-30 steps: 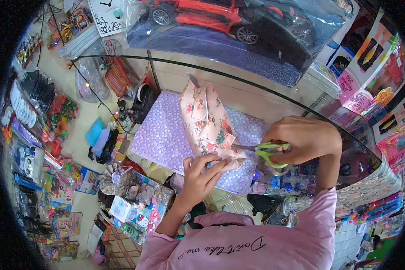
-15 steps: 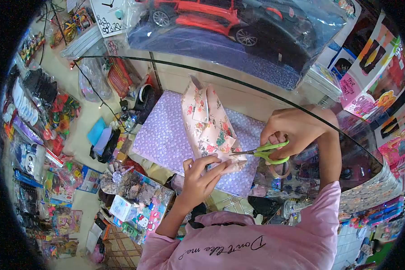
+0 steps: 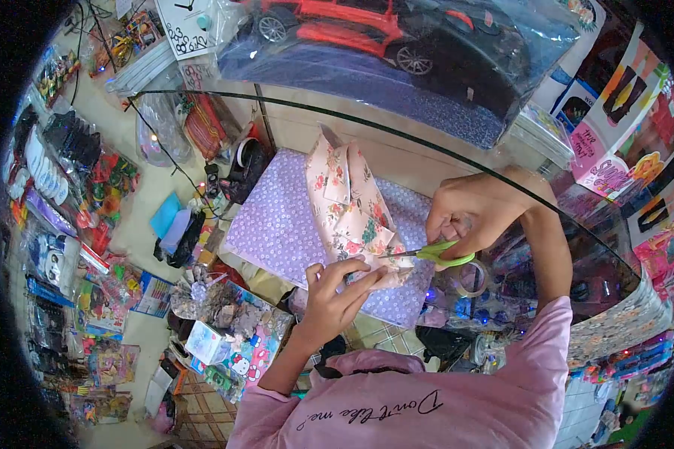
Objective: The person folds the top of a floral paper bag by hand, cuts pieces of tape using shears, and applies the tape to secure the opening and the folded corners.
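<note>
My right hand [image 3: 478, 212] grips green-handled scissors [image 3: 427, 254], whose blades point left into the near edge of a pink floral wrapping paper [image 3: 350, 206]. This paper is folded and lies on a sheet of purple flowered paper [image 3: 275, 224] spread over a glass counter [image 3: 457, 161]. My left hand [image 3: 331, 295] presses the near end of the pink floral paper down, fingers just below the blade tips. Both arms wear pink sleeves.
A boxed red and black toy car [image 3: 397, 37] stands at the back of the counter. A roll of clear tape [image 3: 466, 278] lies under my right hand. A tape dispenser [image 3: 241, 161] sits at the counter's left. Toys and packets crowd the floor [image 3: 127, 224] to the left.
My right hand has shifted left and slightly up with the scissors, pushing the blades further into the pink floral paper. My left hand has stayed on the paper's near end.
</note>
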`<state>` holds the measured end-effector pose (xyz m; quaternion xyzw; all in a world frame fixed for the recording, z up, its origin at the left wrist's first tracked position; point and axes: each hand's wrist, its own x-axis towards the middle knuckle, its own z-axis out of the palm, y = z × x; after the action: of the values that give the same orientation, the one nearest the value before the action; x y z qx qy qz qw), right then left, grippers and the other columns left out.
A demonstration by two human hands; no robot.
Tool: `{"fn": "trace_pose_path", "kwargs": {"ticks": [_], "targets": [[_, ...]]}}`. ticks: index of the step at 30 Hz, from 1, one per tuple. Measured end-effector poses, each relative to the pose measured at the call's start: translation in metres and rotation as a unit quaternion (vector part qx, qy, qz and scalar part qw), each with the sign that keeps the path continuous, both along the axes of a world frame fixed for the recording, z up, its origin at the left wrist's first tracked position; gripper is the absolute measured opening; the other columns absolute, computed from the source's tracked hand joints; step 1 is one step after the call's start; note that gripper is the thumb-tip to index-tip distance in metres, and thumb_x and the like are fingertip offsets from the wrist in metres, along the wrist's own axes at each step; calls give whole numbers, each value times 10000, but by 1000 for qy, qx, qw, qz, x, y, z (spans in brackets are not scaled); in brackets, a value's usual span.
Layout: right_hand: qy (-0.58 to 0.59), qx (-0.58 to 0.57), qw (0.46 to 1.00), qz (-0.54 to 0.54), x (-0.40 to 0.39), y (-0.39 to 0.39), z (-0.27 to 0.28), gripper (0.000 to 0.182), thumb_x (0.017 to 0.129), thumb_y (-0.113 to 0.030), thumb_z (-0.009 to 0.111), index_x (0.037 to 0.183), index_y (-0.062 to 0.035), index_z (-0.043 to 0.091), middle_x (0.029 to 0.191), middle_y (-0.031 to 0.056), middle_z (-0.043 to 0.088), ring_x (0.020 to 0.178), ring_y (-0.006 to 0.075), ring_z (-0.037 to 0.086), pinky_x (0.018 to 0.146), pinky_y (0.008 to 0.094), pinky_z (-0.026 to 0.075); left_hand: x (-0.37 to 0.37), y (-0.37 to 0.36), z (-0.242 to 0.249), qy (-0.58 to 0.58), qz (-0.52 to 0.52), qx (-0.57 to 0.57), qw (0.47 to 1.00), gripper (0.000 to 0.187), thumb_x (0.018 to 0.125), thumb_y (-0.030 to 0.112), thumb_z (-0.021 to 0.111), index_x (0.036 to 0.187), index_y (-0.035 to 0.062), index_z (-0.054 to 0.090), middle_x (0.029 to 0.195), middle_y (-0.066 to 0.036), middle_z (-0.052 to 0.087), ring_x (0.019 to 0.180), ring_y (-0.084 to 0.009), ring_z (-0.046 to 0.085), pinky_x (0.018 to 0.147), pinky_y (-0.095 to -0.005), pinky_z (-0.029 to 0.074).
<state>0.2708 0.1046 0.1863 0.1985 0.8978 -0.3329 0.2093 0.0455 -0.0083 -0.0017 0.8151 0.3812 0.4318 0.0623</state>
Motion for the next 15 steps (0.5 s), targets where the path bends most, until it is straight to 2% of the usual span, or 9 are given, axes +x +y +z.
{"fn": "trace_pose_path", "kwargs": {"ticks": [4, 7, 10, 13, 15], "targets": [[50, -41, 998, -20, -8, 0, 10, 252, 849, -226, 668, 841, 26, 675, 610, 90, 610, 551, 148, 562, 525, 310, 428, 1, 0, 1, -7, -2, 0, 1000, 367, 791, 131, 691, 1158, 141, 682, 1091, -9, 594, 969, -129, 548, 813, -354, 271], [-29, -49, 998, 16, -8, 14, -3, 280, 847, -259, 677, 835, 20, 684, 581, 85, 607, 520, 152, 563, 503, 314, 423, 1, 1, -2, -13, -2, 2, 1000, 365, 792, 136, 693, 1157, 144, 683, 1084, -8, 592, 968, -128, 548, 807, -355, 270], [-3, 6, 1000, 25, -11, 7, 3, 312, 843, -295, 681, 818, 16, 685, 560, 83, 605, 505, 157, 568, 494, 320, 420, 0, 1, -1, -10, -1, 3, 1000, 367, 791, 141, 695, 1158, 150, 684, 1077, -8, 590, 963, -129, 548, 797, -353, 269], [-32, 10, 999, 13, -13, 9, 4, 415, 805, -378, 679, 839, 35, 710, 673, 104, 692, 612, 151, 650, 543, 317, 481, -1, 1, -3, -9, 0, 8, 1000, 372, 789, 136, 694, 1160, 158, 685, 1067, -9, 585, 956, -130, 548, 788, -347, 268], [-74, 7, 997, 7, -18, 7, 8, 413, 812, -384, 676, 808, 28, 709, 646, 88, 682, 599, 147, 645, 538, 317, 478, -1, 1, -3, -11, -3, 9, 1000, 379, 787, 129, 692, 1164, 165, 684, 1059, -8, 581, 956, -130, 549, 785, -343, 267]]}}
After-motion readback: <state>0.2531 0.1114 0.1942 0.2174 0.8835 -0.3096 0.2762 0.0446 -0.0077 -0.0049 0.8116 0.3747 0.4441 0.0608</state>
